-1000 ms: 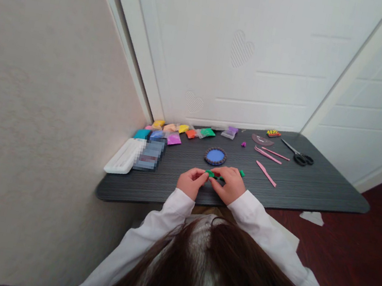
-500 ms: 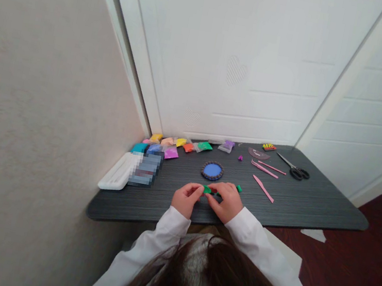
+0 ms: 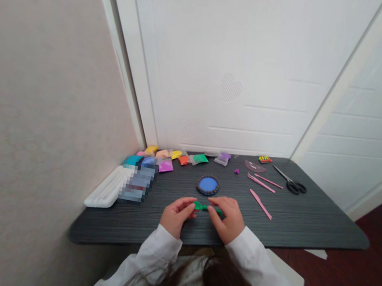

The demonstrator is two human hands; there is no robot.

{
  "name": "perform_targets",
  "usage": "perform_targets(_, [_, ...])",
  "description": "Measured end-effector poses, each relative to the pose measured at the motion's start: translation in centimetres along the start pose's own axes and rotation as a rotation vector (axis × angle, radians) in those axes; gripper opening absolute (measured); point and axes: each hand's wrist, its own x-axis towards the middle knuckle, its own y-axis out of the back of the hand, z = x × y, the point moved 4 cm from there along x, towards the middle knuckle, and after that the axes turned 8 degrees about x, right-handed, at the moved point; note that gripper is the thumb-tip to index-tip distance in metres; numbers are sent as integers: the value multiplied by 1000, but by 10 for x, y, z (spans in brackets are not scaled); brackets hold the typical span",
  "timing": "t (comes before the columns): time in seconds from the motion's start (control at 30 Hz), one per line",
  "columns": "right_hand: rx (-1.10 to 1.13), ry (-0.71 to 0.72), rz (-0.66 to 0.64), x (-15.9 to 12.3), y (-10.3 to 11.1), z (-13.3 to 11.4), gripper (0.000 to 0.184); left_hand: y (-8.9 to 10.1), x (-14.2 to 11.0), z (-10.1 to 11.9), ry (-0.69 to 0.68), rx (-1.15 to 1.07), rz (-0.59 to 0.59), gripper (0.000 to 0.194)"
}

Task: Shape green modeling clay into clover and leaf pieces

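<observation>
My left hand (image 3: 175,216) is closed, thumb and fingertips pinching the wider left end of a green piece of modelling clay (image 3: 204,207). From there the clay narrows to a thin strand that runs toward my right hand (image 3: 229,220). The right thumb and forefinger are closed on that strand, and more green shows under the palm. Just beyond my hands lies a blue oval clay disc (image 3: 207,185) with a dark brown beaded rim.
Clay packets (image 3: 166,165) line the back left, beside a white tray (image 3: 106,189). On the right lie a pink knife tool (image 3: 260,204), pink tweezers (image 3: 261,182), black-handled scissors (image 3: 294,186) and a clear curved plate (image 3: 255,166). A small purple lump (image 3: 237,171) sits behind the disc.
The hands are slightly farther apart, and a thin green strand now shows between them. The green bit right of my right hand no longer shows separately. The whole view has shifted a little.
</observation>
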Motion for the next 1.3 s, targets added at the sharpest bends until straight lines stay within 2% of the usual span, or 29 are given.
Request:
perform_targets(0.1, [-41,-45,49,-2,12,13,19,3,1,3,9,91,11,27])
perform_targets(0.2, [-79,-58,34,-2,17,21,18,4,2,10,-6,234,8,26])
perform_targets(0.4, [-128,-3,-81,1,1,11,16,13,11,20,-122,538,23,23])
perform_targets(0.57, [-145,29,-112,6,-11,7,14,22,20,22,-170,661,20,25])
perform_targets(0.8, [-106,-1,-65,6,-7,13,14,40,25,18,-133,645,29,31])
perform_targets(1.0, [-64,-24,16,5,4,12,28,44,26,14,-87,554,25,31])
perform_targets(1.3, [29,-59,103,1,9,15,16,47,22,21,-43,383,93,28])
